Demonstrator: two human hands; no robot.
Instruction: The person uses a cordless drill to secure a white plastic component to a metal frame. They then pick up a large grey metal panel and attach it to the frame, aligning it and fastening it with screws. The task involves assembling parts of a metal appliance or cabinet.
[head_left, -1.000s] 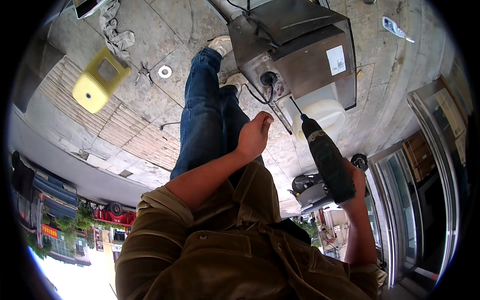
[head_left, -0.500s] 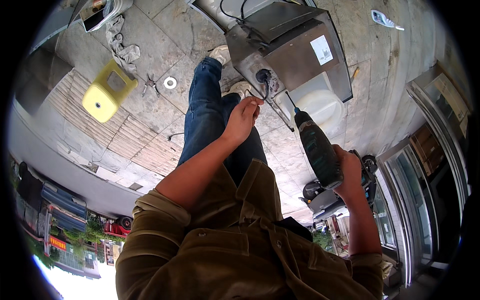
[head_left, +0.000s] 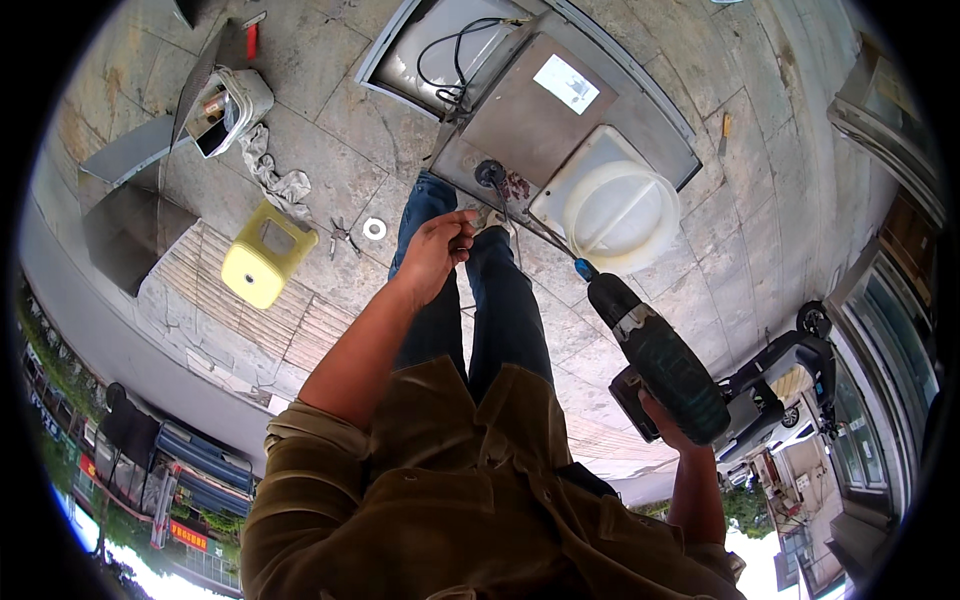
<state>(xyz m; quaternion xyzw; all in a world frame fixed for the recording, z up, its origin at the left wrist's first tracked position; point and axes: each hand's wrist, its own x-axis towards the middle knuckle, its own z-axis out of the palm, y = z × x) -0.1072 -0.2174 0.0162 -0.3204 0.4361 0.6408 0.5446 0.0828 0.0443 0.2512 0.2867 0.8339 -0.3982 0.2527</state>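
My right hand [head_left: 668, 420] grips a dark cordless drill [head_left: 665, 365] with a blue collar near its tip. The drill's long thin bit points up and left, toward the edge of a metal appliance casing [head_left: 500, 105]. My left hand [head_left: 432, 258] hovers over my legs, fingers curled and pinched together; whatever they hold, if anything, is too small to name. Just beyond it, a black cable [head_left: 507, 210] hangs from a round black fitting [head_left: 490, 173] on the casing. A round white plastic part [head_left: 622, 212] sits on the casing's near right side.
To the left lie a yellow stool [head_left: 262, 258], pliers [head_left: 343, 237], a white ring-shaped roll [head_left: 375, 228], a grey cloth [head_left: 272, 180] and a white bucket [head_left: 255, 92]. A yellow-handled tool [head_left: 725, 128] lies at right. A dark scooter [head_left: 800, 360] stands by the doorway.
My view has shifted, showing more floor beyond the casing. The drill has swung lower and to the right, and my left hand has drawn down and left, away from the cable.
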